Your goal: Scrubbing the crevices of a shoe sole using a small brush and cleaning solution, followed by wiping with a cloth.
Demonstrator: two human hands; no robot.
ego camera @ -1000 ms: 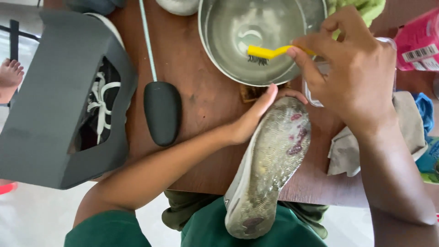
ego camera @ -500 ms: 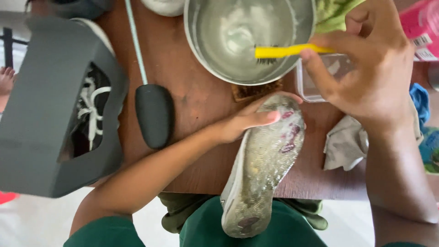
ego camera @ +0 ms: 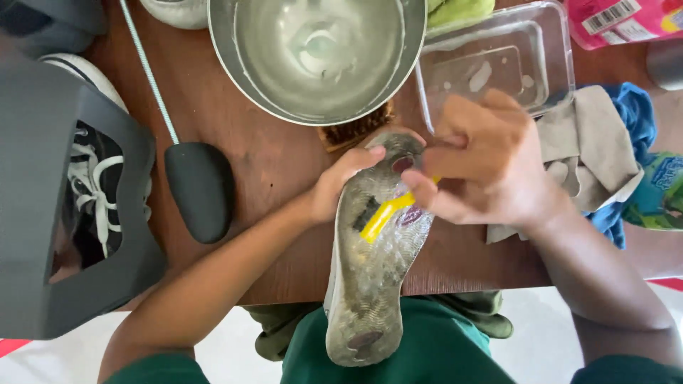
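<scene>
A dirty shoe [ego camera: 373, 284] lies sole up across the near edge of the wooden table [ego camera: 277, 171], its heel over my lap. My left hand [ego camera: 340, 185] grips its toe end from the left. My right hand [ego camera: 487, 167] holds a yellow toothbrush [ego camera: 384, 217], whose bristle head is pressed on the sole. A metal bowl [ego camera: 320, 57] of cloudy water stands just behind the shoe.
A clear plastic tray [ego camera: 498, 64] sits right of the bowl. Grey and blue cloths [ego camera: 605, 149] lie at the right, a pink packet [ego camera: 626, 21] behind them. A black oval object [ego camera: 199, 188] on a cord and a grey box [ego camera: 64, 213] holding a laced shoe stand at the left. A brown brush [ego camera: 356, 131] peeks from under the bowl.
My right hand has brought the yellow toothbrush out of the bowl and down onto the shoe's sole. My left hand still holds the toe.
</scene>
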